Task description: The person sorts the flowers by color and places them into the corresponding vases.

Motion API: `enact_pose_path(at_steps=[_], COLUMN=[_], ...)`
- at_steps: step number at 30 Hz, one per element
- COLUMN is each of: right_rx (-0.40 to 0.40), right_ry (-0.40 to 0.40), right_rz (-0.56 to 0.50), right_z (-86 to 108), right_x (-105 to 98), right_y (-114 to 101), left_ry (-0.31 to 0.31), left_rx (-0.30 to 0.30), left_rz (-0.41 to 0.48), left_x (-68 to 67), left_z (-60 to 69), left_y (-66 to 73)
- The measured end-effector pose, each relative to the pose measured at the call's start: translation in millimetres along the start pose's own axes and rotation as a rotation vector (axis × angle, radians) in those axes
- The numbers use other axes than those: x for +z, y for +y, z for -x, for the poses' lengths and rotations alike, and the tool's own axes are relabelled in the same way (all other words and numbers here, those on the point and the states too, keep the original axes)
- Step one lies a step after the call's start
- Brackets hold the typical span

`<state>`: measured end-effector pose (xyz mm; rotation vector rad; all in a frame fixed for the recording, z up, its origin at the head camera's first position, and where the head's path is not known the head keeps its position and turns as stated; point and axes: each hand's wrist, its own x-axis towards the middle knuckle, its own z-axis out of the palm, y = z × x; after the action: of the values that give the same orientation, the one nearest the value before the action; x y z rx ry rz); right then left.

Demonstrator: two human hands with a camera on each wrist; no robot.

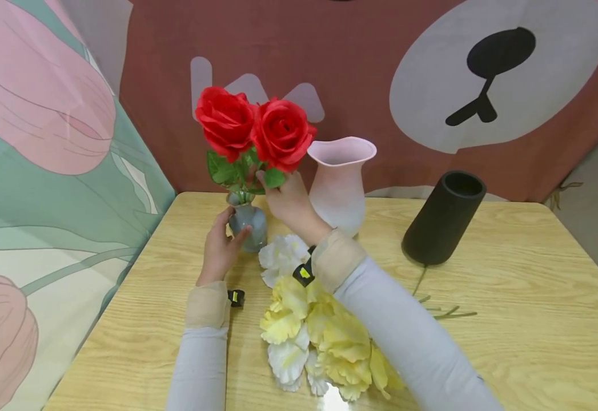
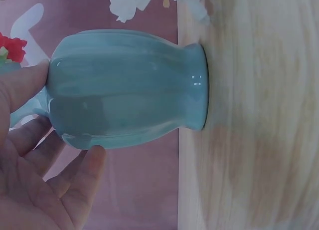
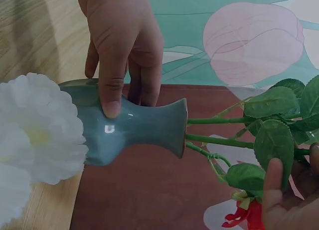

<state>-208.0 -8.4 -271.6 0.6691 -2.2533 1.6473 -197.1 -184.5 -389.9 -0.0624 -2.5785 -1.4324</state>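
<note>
The left hand [image 1: 219, 249] grips the small vase [image 1: 256, 224], thumb on one side and fingers spread on the other, parted just as wide as its rounded body; the vase is glossy blue-grey, with bright highlights on its smooth sides, a narrow neck and a flared mouth, and it stands upright near the back of the wood-grained table [image 1: 525, 274]; the right hand [image 1: 292, 200] is raised beside the flowers, its fingers curled in and holding the red roses [image 1: 282, 135] by stem and leaf just below the blooms; these are two full heads of layered, rolled petals, on slim green stems [image 3: 214, 139] that run into the vase's mouth, with oval, toothed, veined leaves [image 3: 273, 146] about them; just behind the right forearm is a larger pale vase [image 1: 337, 197], pink above and whitish below, with a wavy lip and a curved waist; farther right stands a dark vase [image 1: 440, 222], a plain tapering cylinder with a round opening; in front of the small vase lie a white flower [image 1: 280, 257] and yellow flowers [image 1: 337, 325], their petals broad, thin and ruffled; behind, a reddish-brown printed cloth [image 1: 350, 63] hangs at the table's back edge.
</note>
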Motion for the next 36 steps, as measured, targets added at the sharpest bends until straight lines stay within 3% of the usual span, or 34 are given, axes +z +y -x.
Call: enact_pose_path(at_steps=[7, 12, 16, 19, 26, 31, 36], right_rx=[0.065, 0.068, 0.067, 0.072, 0.081, 0.120, 0.112], right_ry=[-0.036, -0.106, -0.148, -0.141, -0.105, -0.131, -0.156], right_rz=[0.120, 0.094, 0.145, 0.196, 0.168, 0.125, 0.185], right_z=[-9.2, -13.4, -10.6, -8.6, -10.5, -12.3, -14.5], right_x=[3, 12, 18, 21, 24, 24, 20], right_y=[1, 11, 23, 29, 35, 37, 38], left_ry=[-0.006, 0.005, 0.009, 0.006, 0.004, 0.003, -0.007], left_rx=[0.003, 0.000, 0.001, 0.004, 0.007, -0.008, -0.010], left_rz=[-0.015, -0.018, -0.014, -0.014, -0.022, -0.015, 0.019], left_x=[-0.2, -0.3, 0.0, 0.4, 2.2, 2.4, 2.9], left_z=[-0.2, -0.7, -1.1, -1.8, -4.0, -3.3, -1.3], left_y=[0.7, -2.1, -3.4, -3.8, -4.2, -4.1, -3.4])
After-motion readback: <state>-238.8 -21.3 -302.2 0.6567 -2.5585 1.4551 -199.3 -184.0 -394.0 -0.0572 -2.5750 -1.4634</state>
